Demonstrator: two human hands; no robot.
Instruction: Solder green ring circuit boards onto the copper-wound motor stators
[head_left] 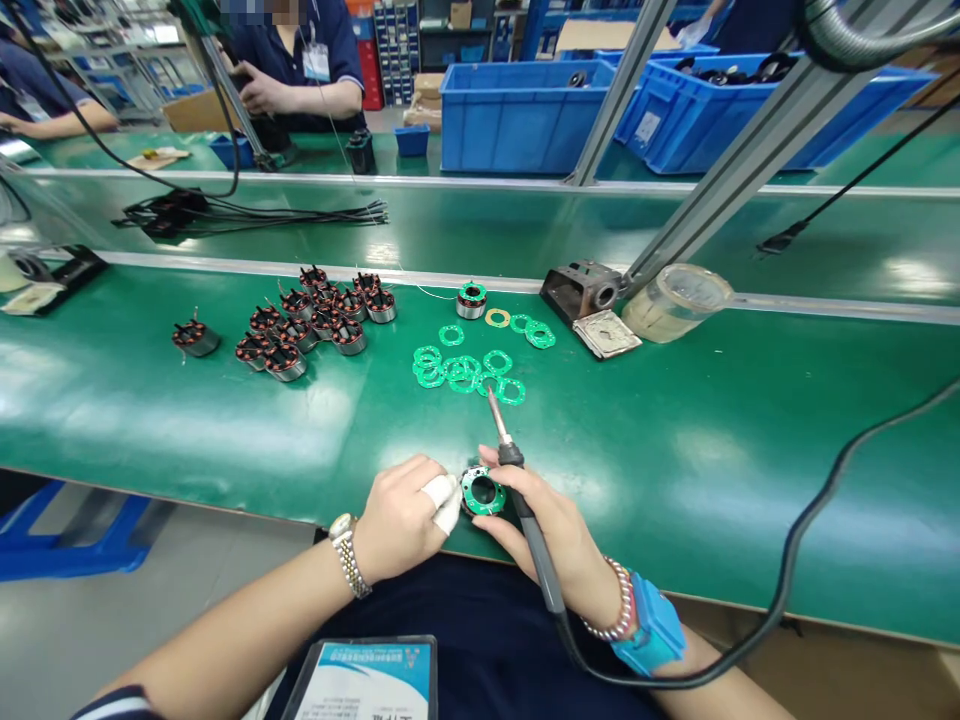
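Near the front edge of the bench, my right hand (559,530) holds a motor stator topped by a green ring-shaped circuit board (484,491) between thumb and fingers. A soldering iron (536,545) also lies in this hand, its tip pointing away over the bench. My left hand (411,515), with white covers on some fingers, is closed at the stator's left edge; whatever its fingertips pinch is hidden. Beyond my hands lie several loose green ring boards (461,370). Another stator with a green board (472,299) stands behind them.
Several copper-wound stators (300,325) are grouped at left. A metal iron stand (585,290), a stained pad (607,334) and a cloudy tub (677,302) stand at right. The iron's cord (795,540) loops along my right side. Blue bins (525,118) and a co-worker (300,75) are across.
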